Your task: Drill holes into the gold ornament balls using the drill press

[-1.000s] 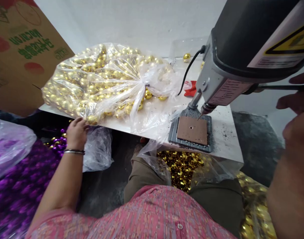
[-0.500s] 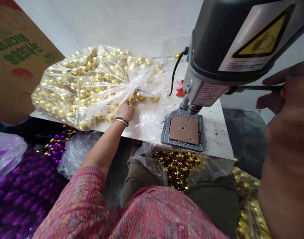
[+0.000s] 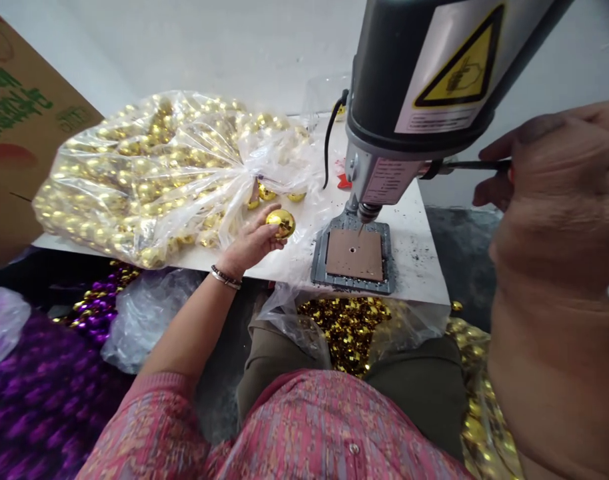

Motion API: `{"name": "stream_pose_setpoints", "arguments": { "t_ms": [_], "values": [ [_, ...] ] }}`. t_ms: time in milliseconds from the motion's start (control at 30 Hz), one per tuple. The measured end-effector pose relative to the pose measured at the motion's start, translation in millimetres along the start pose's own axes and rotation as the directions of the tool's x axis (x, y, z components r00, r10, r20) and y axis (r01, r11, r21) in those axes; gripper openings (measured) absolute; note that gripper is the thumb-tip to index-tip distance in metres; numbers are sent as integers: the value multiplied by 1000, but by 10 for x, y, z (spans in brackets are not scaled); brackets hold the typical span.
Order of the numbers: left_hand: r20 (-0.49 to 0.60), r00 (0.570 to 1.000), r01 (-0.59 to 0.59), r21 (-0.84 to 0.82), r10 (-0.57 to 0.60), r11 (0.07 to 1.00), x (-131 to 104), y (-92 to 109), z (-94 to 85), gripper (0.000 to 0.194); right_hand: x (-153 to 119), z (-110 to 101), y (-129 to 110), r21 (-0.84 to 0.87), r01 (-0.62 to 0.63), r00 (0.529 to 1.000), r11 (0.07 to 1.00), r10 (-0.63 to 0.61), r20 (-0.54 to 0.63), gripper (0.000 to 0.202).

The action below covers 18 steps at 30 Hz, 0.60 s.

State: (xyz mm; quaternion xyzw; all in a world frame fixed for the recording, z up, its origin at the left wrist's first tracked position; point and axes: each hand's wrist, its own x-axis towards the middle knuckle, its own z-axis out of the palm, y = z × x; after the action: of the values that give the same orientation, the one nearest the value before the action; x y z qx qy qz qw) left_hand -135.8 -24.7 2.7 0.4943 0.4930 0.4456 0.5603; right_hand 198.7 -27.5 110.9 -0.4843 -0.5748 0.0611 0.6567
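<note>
Left hand [image 3: 252, 241] fingers [image 3: 270, 231] pinch 1 gold ball [image 3: 280, 223], held just left of the drill press [image 3: 384, 133] base plate [image 3: 353, 257], above the table [image 3: 424, 267]. Bag of gold balls [image 3: 149, 180] further left. Right hand [image 3: 549, 200] fingers curl around the press lever [image 3: 464, 165].

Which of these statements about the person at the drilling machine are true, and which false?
1. The left hand holds a gold ball. True.
2. The right hand rests on the plastic bag. False: it is at the machine's lever.
3. The bag holds purple balls. False: its balls are gold.
4. A brown pad with a hole lies under the drill bit. True.
</note>
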Motion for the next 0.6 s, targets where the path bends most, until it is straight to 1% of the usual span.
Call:
{"name": "stream_pose_setpoints", "arguments": {
  "t_ms": [33, 67, 133, 200, 267, 300, 367, 400, 433, 500, 533, 600],
  "values": [
    [60, 998, 27, -153, -18, 988, -38, -2, 79, 70, 8, 10, 3, 26, -6, 1000, 1000, 6, -10, 25],
    [114, 993, 60, -265, -31, 963, -68, -4, 158, 70, 18, 16, 6, 38, -5, 1000, 999, 6, -9, 25],
    [173, 984, 106, -392, -40, 914, -100, -19, 312, 67, 55, 18, 12, 29, 18, 1000, 999, -18, 9, 25],
    [171, 985, 109, -460, -33, 881, -103, -54, 453, 66, 124, 13, 1, 20, 52, 998, 998, -52, 31, 27],
    [139, 990, 89, -501, -22, 861, -90, -110, 574, 66, 229, 11, -43, -31, 63, 996, 998, -60, 72, 31],
    [122, 992, 83, -514, -23, 854, -81, -144, 626, 64, 293, 15, -77, -80, 49, 994, 996, -41, 102, 33],
    [96, 995, 86, -532, -41, 843, -63, -212, 712, 58, 438, 41, -155, -166, -8, 990, 986, 32, 138, 39],
    [84, 995, 89, -540, -51, 837, -55, -240, 748, 56, 515, 64, -190, -181, -48, 987, 982, 74, 139, 40],
    [76, 995, 92, -547, -60, 832, -48, -262, 780, 56, 592, 92, -216, -177, -92, 984, 980, 117, 137, 41],
    [78, 994, 107, -553, -77, 826, -35, -280, 836, 63, 740, 157, -233, -134, -161, 974, 978, 179, 138, 40],
    [86, 993, 118, -550, -85, 827, -27, -276, 863, 68, 807, 188, -225, -108, -166, 970, 980, 182, 159, 39],
    [104, 989, 143, -531, -103, 835, -6, -252, 914, 76, 926, 239, -182, -49, -124, 964, 991, 132, 232, 39]
  ]
}}
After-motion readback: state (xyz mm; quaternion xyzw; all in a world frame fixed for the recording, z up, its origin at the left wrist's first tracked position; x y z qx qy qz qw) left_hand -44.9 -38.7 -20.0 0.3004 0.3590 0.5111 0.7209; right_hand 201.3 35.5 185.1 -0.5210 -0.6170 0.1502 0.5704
